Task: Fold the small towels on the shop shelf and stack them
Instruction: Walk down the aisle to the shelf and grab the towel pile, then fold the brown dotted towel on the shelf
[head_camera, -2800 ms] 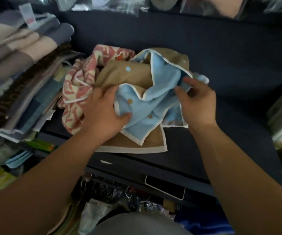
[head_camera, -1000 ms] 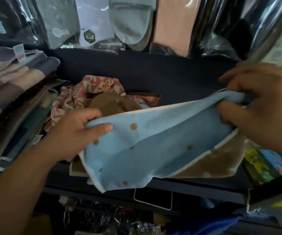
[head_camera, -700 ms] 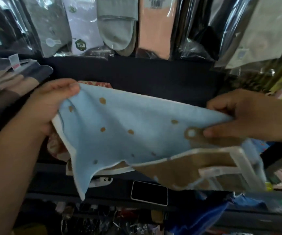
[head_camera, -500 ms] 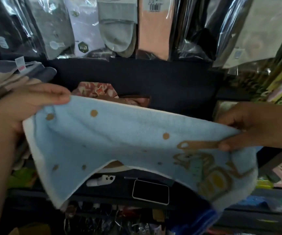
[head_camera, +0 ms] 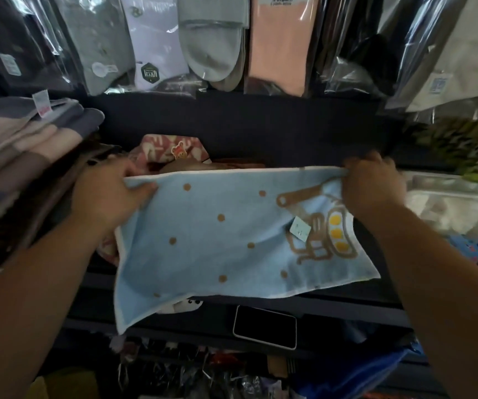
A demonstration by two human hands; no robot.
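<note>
A light blue towel (head_camera: 220, 240) with brown dots, a white border and a brown and yellow picture at its right end is spread wide over the dark shelf (head_camera: 260, 133). My left hand (head_camera: 111, 194) pinches its far left corner. My right hand (head_camera: 373, 185) grips its far right corner. A small paper tag (head_camera: 301, 229) lies on the picture. Behind the blue towel a crumpled pink patterned towel (head_camera: 171, 148) and a bit of a brown one (head_camera: 232, 165) show; the rest of them is hidden.
A tall stack of folded grey and pink towels (head_camera: 21, 156) fills the left side. Packaged socks (head_camera: 211, 44) hang on the wall above the shelf. A phone (head_camera: 265, 326) lies at the shelf's front edge. Plastic-wrapped goods (head_camera: 450, 205) sit at the right.
Both hands lifted the blue towel off the crumpled pile, pulled it out wide, turned its picture side up and brought it down flat over the shelf.
</note>
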